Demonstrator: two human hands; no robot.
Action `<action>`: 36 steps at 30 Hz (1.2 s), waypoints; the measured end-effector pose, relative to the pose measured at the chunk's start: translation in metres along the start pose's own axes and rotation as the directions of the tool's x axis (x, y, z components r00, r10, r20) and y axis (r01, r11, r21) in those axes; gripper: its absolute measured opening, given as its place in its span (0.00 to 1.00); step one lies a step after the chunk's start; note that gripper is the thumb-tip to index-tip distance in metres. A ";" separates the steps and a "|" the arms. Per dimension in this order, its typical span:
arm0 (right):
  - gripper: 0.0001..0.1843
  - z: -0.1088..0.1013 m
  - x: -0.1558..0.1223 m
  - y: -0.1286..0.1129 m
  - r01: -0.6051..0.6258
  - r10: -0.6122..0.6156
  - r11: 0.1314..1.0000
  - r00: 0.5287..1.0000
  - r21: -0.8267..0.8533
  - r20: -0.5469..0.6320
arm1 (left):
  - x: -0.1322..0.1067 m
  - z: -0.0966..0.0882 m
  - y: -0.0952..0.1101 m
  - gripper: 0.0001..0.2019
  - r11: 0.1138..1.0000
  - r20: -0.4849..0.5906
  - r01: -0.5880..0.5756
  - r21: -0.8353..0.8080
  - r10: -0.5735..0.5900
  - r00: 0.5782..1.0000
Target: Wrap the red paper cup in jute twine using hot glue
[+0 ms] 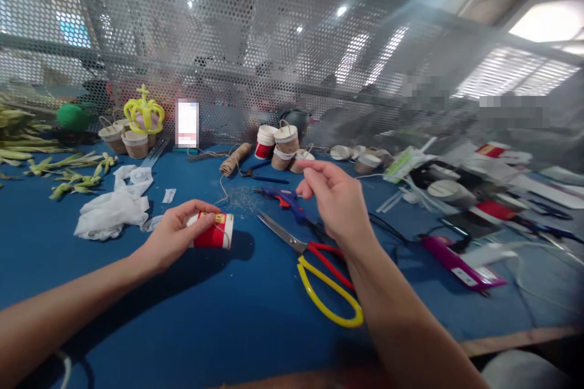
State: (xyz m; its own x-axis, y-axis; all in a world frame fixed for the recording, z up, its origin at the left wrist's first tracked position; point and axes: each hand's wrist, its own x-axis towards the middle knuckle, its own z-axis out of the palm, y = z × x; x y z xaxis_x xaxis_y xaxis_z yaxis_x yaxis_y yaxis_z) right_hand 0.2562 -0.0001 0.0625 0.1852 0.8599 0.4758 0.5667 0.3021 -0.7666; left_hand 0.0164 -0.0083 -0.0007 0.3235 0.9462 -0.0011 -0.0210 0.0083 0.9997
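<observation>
My left hand (185,230) is closed around a small red and white paper cup (219,232), which lies on its side just above the table. A strand of twine crosses the cup near its rim. More twine trails toward my left fingers from a twine roll (235,159) behind. Raised over the table, my right hand (333,194) has its thumb and fingers drawn together; whatever they may pinch is too small to make out. Below it lie a blue glue gun (287,199) and large scissors (298,247) with one red and one yellow handle, blades toward the cup.
Behind stand several twine-wrapped cups (286,140), with pliers (264,177) before them. White fabric (114,209), green husk-like strips (77,182) and a yellow crown (143,115) are left. A purple power strip (460,264) and cables are right. A perforated metal screen (274,67) closes the back.
</observation>
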 end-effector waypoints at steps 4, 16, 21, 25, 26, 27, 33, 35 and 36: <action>0.02 -0.011 0.019 0.031 -0.098 0.185 0.904 0.967 -0.416 0.175 | 0.004 -0.003 -0.003 0.17 1.000 -0.052 0.001 0.003 -0.001 0.999; 0.13 0.002 0.017 0.055 -0.292 0.336 0.921 0.930 -0.259 0.146 | 0.013 -0.005 -0.006 0.17 0.995 -0.099 0.087 0.056 -0.081 0.992; 0.10 -0.003 0.000 0.016 -0.547 0.309 0.746 0.789 0.379 0.531 | 0.014 -0.004 -0.004 0.16 0.991 -0.089 0.130 0.043 -0.126 0.988; 0.11 0.003 -0.021 0.007 -0.521 0.282 0.817 0.734 0.246 0.617 | 0.014 -0.005 -0.004 0.16 0.988 -0.092 0.139 0.071 -0.133 0.987; 0.11 0.005 -0.026 0.007 -0.481 0.269 0.858 0.721 0.181 0.639 | 0.014 -0.005 -0.004 0.16 0.988 -0.091 0.137 0.071 -0.130 0.987; 0.11 0.006 -0.030 0.008 -0.442 0.260 0.889 0.704 0.122 0.661 | 0.014 -0.005 -0.004 0.15 0.989 -0.091 0.134 0.066 -0.128 0.988; 0.11 0.009 -0.041 0.003 -0.310 0.239 0.951 0.699 -0.016 0.674 | 0.016 -0.005 -0.002 0.14 0.989 -0.123 0.148 -0.018 -0.150 0.981; 0.11 0.009 -0.043 0.000 -0.292 0.235 0.956 0.713 -0.026 0.660 | 0.017 -0.005 -0.001 0.12 0.990 -0.132 0.138 -0.034 -0.141 0.981; 0.11 0.009 -0.044 0.000 -0.286 0.231 0.958 0.721 -0.022 0.654 | 0.017 -0.006 -0.001 0.12 0.991 -0.131 0.129 -0.025 -0.131 0.983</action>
State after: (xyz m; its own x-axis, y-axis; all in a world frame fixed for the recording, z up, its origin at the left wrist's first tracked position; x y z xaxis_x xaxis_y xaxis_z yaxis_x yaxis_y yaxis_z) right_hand 0.2408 -0.0341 0.0382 -0.2608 0.9584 -0.1161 0.5078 0.0339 -0.8608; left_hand 0.0164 0.0096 -0.0019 0.1972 0.9710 -0.1350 -0.0026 0.1382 0.9904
